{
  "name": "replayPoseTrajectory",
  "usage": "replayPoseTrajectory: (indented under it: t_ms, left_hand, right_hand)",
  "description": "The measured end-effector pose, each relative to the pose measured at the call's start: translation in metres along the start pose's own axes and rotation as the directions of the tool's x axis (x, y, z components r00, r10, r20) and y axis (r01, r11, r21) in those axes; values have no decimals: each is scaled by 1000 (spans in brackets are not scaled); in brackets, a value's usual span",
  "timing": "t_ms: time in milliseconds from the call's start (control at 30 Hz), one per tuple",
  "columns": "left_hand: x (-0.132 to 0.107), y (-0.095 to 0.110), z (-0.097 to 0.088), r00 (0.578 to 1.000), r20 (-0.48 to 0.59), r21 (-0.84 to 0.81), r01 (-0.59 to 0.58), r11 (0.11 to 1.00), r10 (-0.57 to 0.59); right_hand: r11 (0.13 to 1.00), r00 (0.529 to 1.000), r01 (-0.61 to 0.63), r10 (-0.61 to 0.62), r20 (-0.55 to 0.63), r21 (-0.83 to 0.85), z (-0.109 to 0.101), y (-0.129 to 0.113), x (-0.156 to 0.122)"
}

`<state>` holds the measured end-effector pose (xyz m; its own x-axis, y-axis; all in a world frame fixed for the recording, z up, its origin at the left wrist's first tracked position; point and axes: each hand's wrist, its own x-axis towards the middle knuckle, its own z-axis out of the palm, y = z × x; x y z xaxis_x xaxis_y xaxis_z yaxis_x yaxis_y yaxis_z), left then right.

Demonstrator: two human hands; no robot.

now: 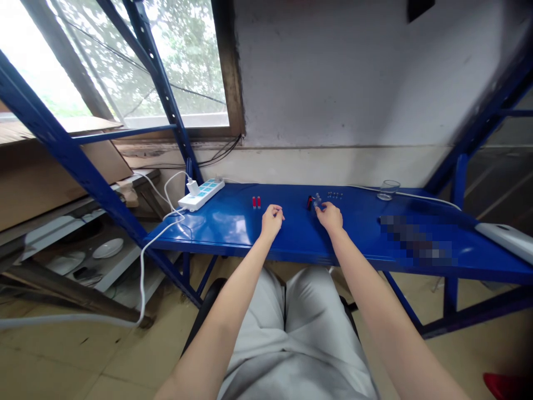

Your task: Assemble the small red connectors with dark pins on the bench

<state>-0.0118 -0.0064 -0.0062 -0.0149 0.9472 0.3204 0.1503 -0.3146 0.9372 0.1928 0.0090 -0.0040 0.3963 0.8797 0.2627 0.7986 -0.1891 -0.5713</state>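
Note:
My left hand [272, 219] is held over the blue table [291, 236], its fingers curled together; anything inside them is too small or hidden to make out. To its left two small red cylinders [256, 202] with pale lower ends stand side by side. My right hand [332, 216] has its thumb and fingers closed at a cluster of small clear, shiny pieces [317, 198]; the fingers partly cover it. Just left of that cluster is a small black and red object [309, 203]. Behind the right hand several tiny metallic bits [335, 195] lie in short rows.
A white power strip [203, 194] with a plugged-in adapter and cable sits at the table's left end. A clear glass [388, 190] stands at the back right. A blurred-out dark object [416, 239] and a white device [506, 240] lie farther right. Blue frame posts rise at both ends.

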Motion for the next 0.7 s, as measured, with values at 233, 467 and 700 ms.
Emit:
replayPoseTrajectory:
  t_ms: [233,467,700]
  left_hand:
    - [11,-3,-9,998,12,79,59,995,-60]
    - [24,-7,-57,996,49,521,-92,849,78]
    - [27,3,-80,993,118,800,-103,591,14]
  right_hand:
    - [997,992,18,-9,-123,80,-5,-4,-10]
    - [989,976,77,-49,-214,126,-7,-8,-13]
    - [979,964,131,-88,-252,158,-3,-5,-11]
